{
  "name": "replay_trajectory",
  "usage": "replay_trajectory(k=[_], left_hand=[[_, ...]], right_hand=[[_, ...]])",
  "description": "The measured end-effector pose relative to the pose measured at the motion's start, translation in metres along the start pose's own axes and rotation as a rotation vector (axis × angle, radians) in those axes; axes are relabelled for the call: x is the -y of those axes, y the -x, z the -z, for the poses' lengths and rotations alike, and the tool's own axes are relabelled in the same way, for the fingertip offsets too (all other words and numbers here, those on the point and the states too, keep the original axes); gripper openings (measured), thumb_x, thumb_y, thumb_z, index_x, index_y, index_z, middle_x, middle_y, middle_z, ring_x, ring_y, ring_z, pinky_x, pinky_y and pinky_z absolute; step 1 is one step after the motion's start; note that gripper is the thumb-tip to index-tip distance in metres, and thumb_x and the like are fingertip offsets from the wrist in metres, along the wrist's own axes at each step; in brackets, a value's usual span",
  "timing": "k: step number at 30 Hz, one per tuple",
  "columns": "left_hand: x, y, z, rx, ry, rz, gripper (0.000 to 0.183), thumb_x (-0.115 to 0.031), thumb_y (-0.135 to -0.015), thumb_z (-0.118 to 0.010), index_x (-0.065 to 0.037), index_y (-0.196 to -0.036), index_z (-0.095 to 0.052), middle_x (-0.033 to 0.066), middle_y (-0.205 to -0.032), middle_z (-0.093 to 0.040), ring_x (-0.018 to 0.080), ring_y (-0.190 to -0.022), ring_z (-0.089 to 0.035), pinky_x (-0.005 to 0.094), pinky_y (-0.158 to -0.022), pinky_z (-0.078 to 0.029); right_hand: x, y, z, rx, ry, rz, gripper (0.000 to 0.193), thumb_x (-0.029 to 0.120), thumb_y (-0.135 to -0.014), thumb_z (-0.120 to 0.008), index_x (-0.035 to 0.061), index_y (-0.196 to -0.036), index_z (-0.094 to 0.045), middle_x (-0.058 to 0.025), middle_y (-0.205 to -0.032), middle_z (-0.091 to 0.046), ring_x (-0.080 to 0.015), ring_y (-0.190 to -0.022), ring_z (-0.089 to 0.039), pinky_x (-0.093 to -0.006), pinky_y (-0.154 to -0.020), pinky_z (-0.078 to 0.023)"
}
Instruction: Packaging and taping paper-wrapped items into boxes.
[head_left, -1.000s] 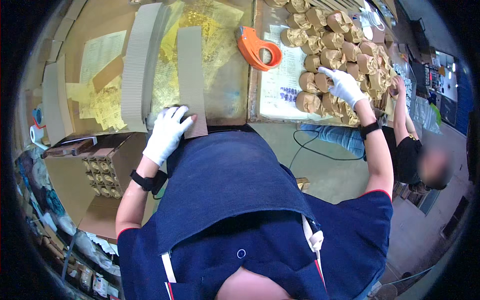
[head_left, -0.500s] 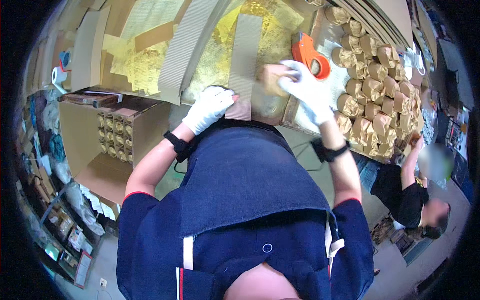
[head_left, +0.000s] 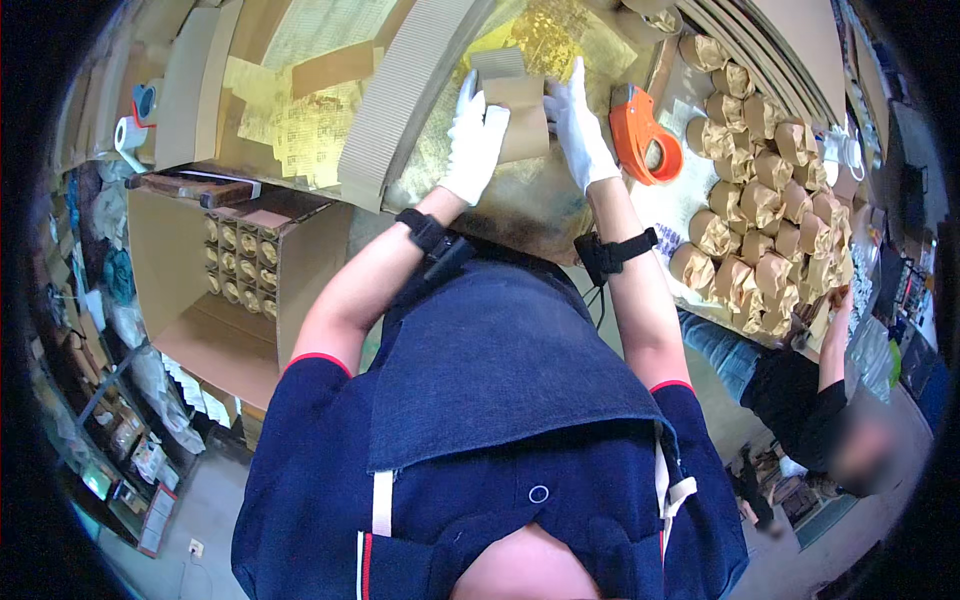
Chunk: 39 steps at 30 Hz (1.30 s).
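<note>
In front of me on the table lies a strip of brown corrugated cardboard (head_left: 518,92). Its near part is folded up with the smooth face showing, and a ribbed grey end (head_left: 498,63) sticks out beyond. At its left edge is my white-gloved left hand (head_left: 476,145), fingers stretched out and the thumb by the cardboard. My right hand (head_left: 578,130), also gloved, stands at the right edge with its fingers straight and the thumb near the strip. Whatever lies inside the fold is hidden. An orange tape dispenser (head_left: 640,140) lies right of my right hand.
Several brown paper-wrapped pieces (head_left: 755,200) crowd the table's right side. At the left stands an open carton (head_left: 165,250) with similar wrapped pieces inside. Long corrugated sheets (head_left: 410,90) lie left of my hands. A co-worker in a black top (head_left: 795,400) is at the lower right.
The strip lay flat under my left hand, with a brown piece in my right hand. Now the strip's near part is folded up, and both hands have moved forward to its sides.
</note>
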<state>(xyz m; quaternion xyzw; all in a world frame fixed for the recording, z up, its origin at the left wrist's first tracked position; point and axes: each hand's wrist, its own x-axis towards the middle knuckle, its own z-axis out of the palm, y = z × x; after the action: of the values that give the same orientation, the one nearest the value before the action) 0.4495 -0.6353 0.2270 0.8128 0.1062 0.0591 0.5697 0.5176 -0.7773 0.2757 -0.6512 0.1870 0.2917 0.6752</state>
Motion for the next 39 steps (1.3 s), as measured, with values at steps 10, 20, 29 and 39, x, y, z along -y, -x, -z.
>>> replay_trajectory(k=[10, 20, 29, 39], left_hand=[[-0.020, 0.000, 0.033, 0.236, 0.255, 0.164, 0.049, -0.025, -0.092, -0.068, -0.001, -0.132, -0.056, 0.0183, -0.121, -0.065, 0.0293, -0.104, -0.065, 0.0363, -0.090, -0.053], [-0.059, 0.021, 0.030, 0.302, -0.616, -0.087, 0.088, -0.045, -0.081, -0.075, -0.009, -0.152, -0.037, 0.0204, -0.105, -0.070, 0.0352, -0.097, -0.068, 0.0413, -0.084, -0.055], [-0.057, 0.023, 0.021, 0.474, -0.504, -0.170, 0.076, -0.043, -0.083, -0.071, -0.013, -0.147, -0.043, 0.0216, -0.132, -0.056, 0.0372, -0.123, -0.054, 0.0451, -0.103, -0.045], [-0.075, 0.029, 0.006, 0.484, -0.685, -0.236, 0.089, -0.037, -0.072, -0.077, -0.015, -0.149, -0.039, 0.0188, -0.131, -0.053, 0.0376, -0.115, -0.055, 0.0473, -0.097, -0.049]], right_hand=[[-0.014, -0.006, -0.008, -0.075, 0.862, 0.866, 0.058, 0.057, -0.097, -0.048, 0.0048, -0.087, -0.069, -0.0188, -0.093, -0.067, -0.0335, -0.094, -0.064, -0.0437, -0.082, -0.051], [-0.019, 0.036, 0.018, -0.038, 1.033, 0.722, 0.028, 0.038, -0.095, -0.055, 0.0165, -0.106, -0.068, -0.0062, -0.083, -0.065, -0.0272, -0.072, -0.065, -0.0408, -0.063, -0.052], [-0.019, 0.066, 0.074, 0.111, 1.544, 0.851, 0.050, 0.013, -0.094, -0.057, 0.0289, -0.141, -0.050, -0.0097, -0.092, -0.061, -0.0259, -0.081, -0.065, -0.0381, -0.069, -0.054], [0.013, 0.077, 0.105, -0.453, 1.389, 0.225, 0.056, 0.053, -0.091, -0.065, 0.0014, -0.112, -0.070, -0.0155, -0.094, -0.073, -0.0248, -0.080, -0.069, -0.0328, -0.071, -0.054]])
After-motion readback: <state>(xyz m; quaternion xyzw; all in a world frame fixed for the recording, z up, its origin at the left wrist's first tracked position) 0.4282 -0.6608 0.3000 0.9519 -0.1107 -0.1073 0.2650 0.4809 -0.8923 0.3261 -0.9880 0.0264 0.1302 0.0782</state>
